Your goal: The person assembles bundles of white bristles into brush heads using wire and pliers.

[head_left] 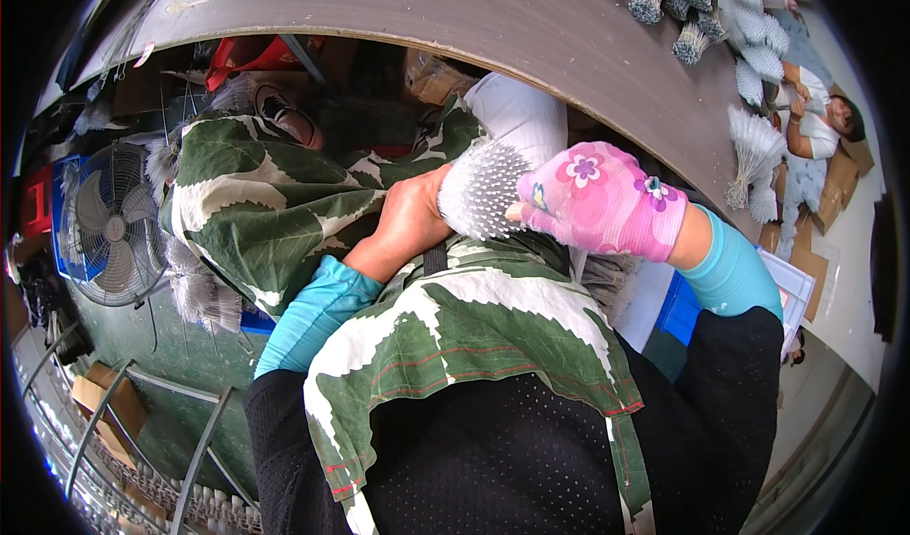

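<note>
Left hand: the bare left hand (408,217) was wrapped around the near side of a thick bundle of thin white sticks (479,186), fingers curled shut on it, apparently to keep the sticks from fanning out.
Right hand: the right hand (602,201), in a pink flowered glove, closed over the far side of the same bundle, thumb tip lying against the stick ends; the glove likely guarded the palm against those ends.
Bundle: it sat between the two hands, above the lap, its end face turned up toward the camera, probably so the tips could be seen and evened.
Apron: a green and white leaf-print cloth (455,326) lay under both hands, covering the lap.
Table: a brown curved tabletop (455,9) ran beyond the hands, with more tied bundles (706,9) up past the right hand.
Fan: a floor fan (112,224) stood well off to the left of the left hand.
Other person: a seated worker (820,118) was far to the right, beyond the table.
</note>
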`<state>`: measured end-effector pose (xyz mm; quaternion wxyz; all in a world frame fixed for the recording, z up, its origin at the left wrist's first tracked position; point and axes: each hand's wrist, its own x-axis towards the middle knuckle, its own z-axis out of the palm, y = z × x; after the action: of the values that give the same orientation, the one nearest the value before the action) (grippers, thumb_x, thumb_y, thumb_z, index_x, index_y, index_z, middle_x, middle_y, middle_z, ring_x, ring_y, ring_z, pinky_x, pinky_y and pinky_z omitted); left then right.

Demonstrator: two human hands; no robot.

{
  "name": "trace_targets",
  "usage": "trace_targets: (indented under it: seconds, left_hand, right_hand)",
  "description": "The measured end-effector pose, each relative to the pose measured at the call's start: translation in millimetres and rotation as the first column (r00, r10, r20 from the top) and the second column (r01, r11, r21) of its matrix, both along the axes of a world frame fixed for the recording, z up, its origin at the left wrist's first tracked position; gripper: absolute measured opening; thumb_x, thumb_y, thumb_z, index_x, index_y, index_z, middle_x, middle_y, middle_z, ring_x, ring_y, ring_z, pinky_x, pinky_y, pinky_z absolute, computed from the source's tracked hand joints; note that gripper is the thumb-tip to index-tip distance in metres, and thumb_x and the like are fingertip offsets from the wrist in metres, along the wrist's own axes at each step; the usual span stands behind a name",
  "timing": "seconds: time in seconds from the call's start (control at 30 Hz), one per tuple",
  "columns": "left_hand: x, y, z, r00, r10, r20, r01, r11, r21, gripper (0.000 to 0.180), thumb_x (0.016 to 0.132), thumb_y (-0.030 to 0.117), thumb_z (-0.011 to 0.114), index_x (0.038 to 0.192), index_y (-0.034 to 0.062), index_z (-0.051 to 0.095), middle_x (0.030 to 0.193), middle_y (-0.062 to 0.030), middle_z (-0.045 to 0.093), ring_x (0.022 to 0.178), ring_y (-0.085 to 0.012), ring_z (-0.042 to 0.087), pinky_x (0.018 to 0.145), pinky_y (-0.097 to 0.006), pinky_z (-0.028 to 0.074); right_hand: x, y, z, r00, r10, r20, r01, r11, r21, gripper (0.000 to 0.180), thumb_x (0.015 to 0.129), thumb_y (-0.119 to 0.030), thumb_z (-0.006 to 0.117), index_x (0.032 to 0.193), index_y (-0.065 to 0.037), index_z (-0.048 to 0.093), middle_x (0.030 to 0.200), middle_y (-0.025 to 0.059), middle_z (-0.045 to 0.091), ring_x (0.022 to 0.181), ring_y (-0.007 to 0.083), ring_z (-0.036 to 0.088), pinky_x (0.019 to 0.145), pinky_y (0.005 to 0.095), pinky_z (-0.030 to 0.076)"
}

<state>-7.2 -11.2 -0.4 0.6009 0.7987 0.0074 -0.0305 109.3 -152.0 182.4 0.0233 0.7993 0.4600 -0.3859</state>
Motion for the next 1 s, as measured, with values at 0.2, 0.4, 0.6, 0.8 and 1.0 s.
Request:
trace_targets:
  seconds: [0.2,0.4,0.6,0.8,1.0]
  left_hand:
    - [-0.7,0.0,2.0,0.993,-0.037,-0.108,0.044,0.997,0.063,0.044,0.069,0.018,0.078,0.110,0.0091,0.064,0.100,-0.0109,0.068,0.093,-0.0230,0.067,0.080,-0.031,0.050]
    - [-2.4,-2.6,-2.1,0.996,0.047,0.073,-0.051,0.997,0.054,0.033,0.069,0.019,0.074,0.097,0.0095,0.059,0.088,-0.0142,0.065,0.084,-0.0367,0.062,0.071,-0.042,0.050]
    - [-3.5,-3.1,1.4,0.997,0.062,0.055,-0.068,0.991,0.113,0.034,0.069,0.016,0.072,0.098,0.0078,0.056,0.090,-0.0145,0.063,0.085,-0.0381,0.060,0.071,-0.044,0.049]
    - [-5.2,-3.7,-0.8,0.994,0.050,0.100,-0.065,0.986,0.155,0.039,0.069,0.014,0.070,0.103,0.0071,0.054,0.095,-0.0136,0.062,0.091,-0.0359,0.059,0.075,-0.042,0.049]
    - [-4.8,-2.6,-2.2,1.000,-0.008,0.029,0.002,0.976,0.220,0.049,0.068,0.020,0.075,0.112,0.0098,0.057,0.106,-0.0129,0.063,0.096,-0.0342,0.061,0.080,-0.039,0.050]
  right_hand:
    - [3.6,-1.9,-1.8,0.998,0.057,-0.019,-0.054,0.992,0.112,0.035,0.090,-0.037,0.053,0.075,-0.006,0.059,0.066,0.0168,0.057,0.069,0.0362,0.058,0.066,0.0454,0.045]
    - [4.1,-3.5,2.1,0.951,-0.219,-0.220,0.210,0.976,-0.061,0.039,0.092,-0.037,0.052,0.079,-0.002,0.062,0.068,0.0186,0.058,0.066,0.0343,0.056,0.064,0.0423,0.043]
    - [-3.1,-10.3,-9.6,0.739,-0.559,-0.376,0.510,0.829,-0.230,0.040,0.092,-0.039,0.054,0.077,-0.002,0.064,0.061,0.0059,0.056,0.056,0.0149,0.050,0.057,0.0326,0.043]
    - [-8.5,-16.3,-20.6,0.656,-0.636,-0.407,0.602,0.766,-0.225,0.043,0.091,-0.042,0.054,0.074,-0.003,0.062,0.060,0.0070,0.055,0.056,0.0162,0.053,0.057,0.0335,0.043]
    - [-7.0,-15.2,-21.9,0.816,-0.448,-0.366,0.446,0.890,-0.095,0.039,0.090,-0.037,0.057,0.073,-0.002,0.065,0.059,0.0044,0.056,0.057,0.0099,0.050,0.055,0.0283,0.042]
